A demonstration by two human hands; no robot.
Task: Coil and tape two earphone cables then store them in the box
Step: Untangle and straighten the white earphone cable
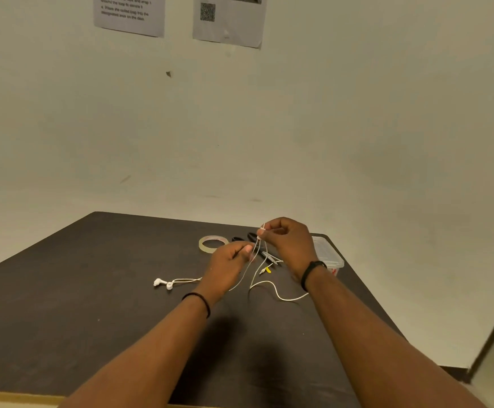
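Two hands over the table, both busy with one thin white earphone cable (272, 285). The right hand (288, 245) pinches it up high near a small white inline piece, fingers curled tight. The left hand (229, 266) sits just left of that, fingers curled in and pinching the same cable lower down. Its loose length trails onto the dark matte table (92, 319). Two white earbuds (163, 283) lie left of the left hand. One roll of clear tape (212, 243), a flat ring, sits just behind the left hand. One pair of black-handled scissors (250, 238) is beside the roll, partly hidden. One clear plastic box (329, 251) sits right behind the right hand. Both wrists wear one black band each. Plain off-white wall, two printed sheets (129, 14) taped up.
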